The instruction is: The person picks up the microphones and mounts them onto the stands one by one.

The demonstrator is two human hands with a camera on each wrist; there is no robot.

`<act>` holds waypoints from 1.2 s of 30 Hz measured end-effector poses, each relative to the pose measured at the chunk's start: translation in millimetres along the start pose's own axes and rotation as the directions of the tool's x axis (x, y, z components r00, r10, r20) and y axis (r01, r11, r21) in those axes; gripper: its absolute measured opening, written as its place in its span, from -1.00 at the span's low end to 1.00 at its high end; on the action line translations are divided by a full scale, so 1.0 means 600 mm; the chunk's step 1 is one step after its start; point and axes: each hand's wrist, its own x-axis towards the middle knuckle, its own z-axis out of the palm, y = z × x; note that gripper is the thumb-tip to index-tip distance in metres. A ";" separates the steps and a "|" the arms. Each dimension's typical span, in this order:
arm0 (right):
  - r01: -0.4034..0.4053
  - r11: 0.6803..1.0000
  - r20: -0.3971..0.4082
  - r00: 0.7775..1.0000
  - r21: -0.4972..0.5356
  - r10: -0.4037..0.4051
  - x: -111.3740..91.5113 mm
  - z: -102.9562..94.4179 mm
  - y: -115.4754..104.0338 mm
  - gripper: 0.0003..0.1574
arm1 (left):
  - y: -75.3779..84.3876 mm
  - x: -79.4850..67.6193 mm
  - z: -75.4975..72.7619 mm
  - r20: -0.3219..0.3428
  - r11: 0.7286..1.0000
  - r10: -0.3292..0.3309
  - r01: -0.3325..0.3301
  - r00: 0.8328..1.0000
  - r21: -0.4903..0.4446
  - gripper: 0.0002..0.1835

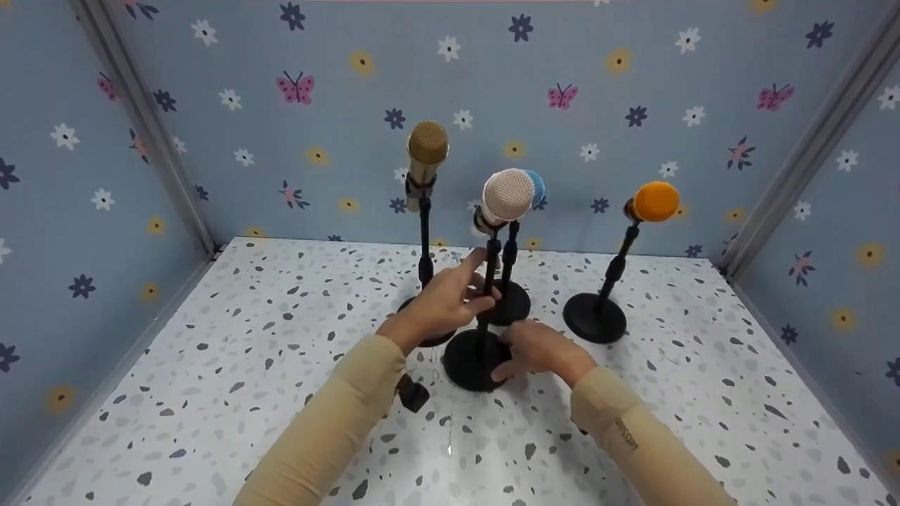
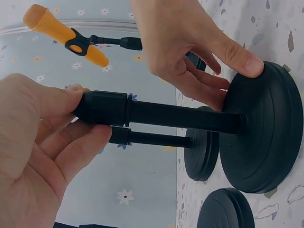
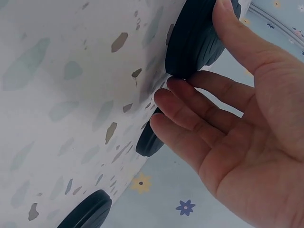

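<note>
A microphone with a white head sits on a black stand whose round base is over the speckled table. My left hand pinches the stand's pole from the left; in the left wrist view, thumb and fingers close round its thick collar. Low on the right, my right hand grips the rim of the same base, thumb on top and fingertips at the edge. The right wrist view shows that base between thumb and index finger. Right behind this stand is a blue-headed microphone, partly hidden.
A gold-headed microphone on a similar stand is behind my left hand. To the right stands an orange microphone on its own round base. Flowered blue panels enclose the table at the back and sides.
</note>
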 end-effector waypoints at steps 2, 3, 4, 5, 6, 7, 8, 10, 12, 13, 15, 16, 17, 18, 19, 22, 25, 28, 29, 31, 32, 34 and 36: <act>-0.021 1.000 0.014 1.000 -0.006 0.021 0.001 -0.001 -0.003 -0.55 | -0.004 -0.004 0.001 -0.003 1.000 0.010 -0.010 1.000 -0.027 -0.34; -0.029 1.000 0.021 0.999 -0.008 0.029 0.001 -0.001 -0.005 -0.55 | -0.007 -0.007 0.003 -0.004 0.999 0.014 -0.014 1.000 -0.047 -0.36; -0.038 0.999 0.027 0.999 -0.006 0.039 0.001 -0.001 -0.007 -0.56 | -0.009 -0.010 0.004 -0.005 0.998 0.019 -0.019 1.000 -0.068 -0.37; -0.048 0.999 0.035 0.998 -0.002 0.048 0.001 -0.001 -0.008 -0.56 | -0.012 -0.013 0.006 -0.003 0.995 0.017 -0.018 1.000 -0.094 -0.37; -0.060 0.998 0.043 0.997 0.000 0.060 0.001 0.000 -0.009 -0.57 | -0.015 -0.016 0.008 0.001 0.994 0.011 -0.011 1.000 -0.113 -0.38; -0.070 0.998 0.047 0.996 -0.001 0.070 0.001 0.000 -0.009 -0.57 | -0.018 -0.018 0.010 0.006 0.992 0.007 -0.006 1.000 -0.129 -0.40; -0.075 0.997 0.051 0.996 0.000 0.075 0.001 0.000 -0.009 -0.57 | -0.021 -0.020 0.012 0.012 0.990 0.004 -0.003 1.000 -0.141 -0.42; -0.085 0.996 0.058 0.995 0.008 0.085 0.001 0.002 -0.009 -0.57 | -0.027 -0.024 0.015 0.023 0.988 -0.012 0.015 1.000 -0.155 -0.49; -0.088 0.996 0.058 0.994 0.009 0.087 0.002 0.002 -0.009 -0.57 | -0.032 -0.027 0.018 0.027 0.986 -0.031 0.035 0.999 -0.162 -0.57; -0.085 0.996 0.055 0.995 0.010 0.085 0.002 0.002 -0.009 -0.57 | -0.034 -0.029 0.020 0.023 0.985 -0.036 0.039 0.999 -0.166 -0.61; -0.079 0.997 0.052 0.996 0.016 0.078 0.003 0.002 -0.009 -0.57 | -0.035 -0.031 0.022 0.005 0.984 -0.045 0.045 0.999 -0.171 -0.63; -0.071 0.997 0.047 0.996 0.012 0.070 0.003 0.002 -0.009 -0.57 | -0.036 -0.031 0.023 -0.004 0.984 -0.041 0.040 0.999 -0.174 -0.63; -0.062 0.998 0.043 0.997 0.009 0.061 0.004 0.001 -0.009 -0.57 | -0.037 -0.032 0.024 -0.014 0.983 -0.032 0.029 0.999 -0.179 -0.62; -0.054 0.999 0.039 0.998 0.008 0.053 0.004 0.001 -0.008 -0.58 | -0.038 -0.032 0.026 -0.023 0.983 -0.020 0.015 1.000 -0.182 -0.62; -0.045 0.999 0.036 0.998 0.004 0.045 0.004 0.001 -0.008 -0.58 | -0.038 -0.032 0.027 -0.031 0.982 -0.009 0.003 0.999 -0.189 -0.61; -0.024 1.000 0.031 0.999 -0.001 0.024 0.005 0.002 -0.008 -0.59 | -0.041 -0.033 0.032 -0.054 0.977 0.019 -0.029 0.998 -0.209 -0.58; -0.018 1.000 0.031 0.999 0.004 0.018 0.004 0.003 -0.007 -0.60 | -0.045 -0.034 0.037 -0.073 0.977 0.033 -0.047 0.997 -0.209 -0.56; -0.021 1.000 0.027 0.999 0.004 0.020 0.003 0.001 -0.009 -0.60 | -0.046 -0.034 0.039 -0.087 0.982 0.048 -0.063 0.995 -0.179 -0.52; -0.024 1.000 0.025 0.999 0.002 0.024 0.002 0.000 -0.009 -0.60 | -0.047 -0.034 0.039 -0.090 0.984 0.054 -0.069 0.994 -0.167 -0.51; -0.030 1.000 0.023 0.999 -0.005 0.030 0.002 -0.001 -0.011 -0.58 | -0.047 -0.033 0.039 -0.097 0.986 0.064 -0.078 0.993 -0.149 -0.50; -0.033 0.999 0.023 0.999 -0.009 0.033 0.002 -0.001 -0.011 -0.58 | -0.046 -0.033 0.039 -0.100 0.987 0.066 -0.079 0.993 -0.140 -0.50; -0.033 0.999 0.021 0.999 -0.011 0.033 0.001 -0.001 -0.011 -0.58 | -0.047 -0.032 0.040 -0.104 0.988 0.072 -0.085 0.992 -0.130 -0.50; -0.039 0.999 0.023 0.999 -0.015 0.039 0.001 -0.001 -0.011 -0.58 | -0.048 -0.030 0.041 -0.104 0.985 0.083 -0.097 0.991 -0.145 -0.50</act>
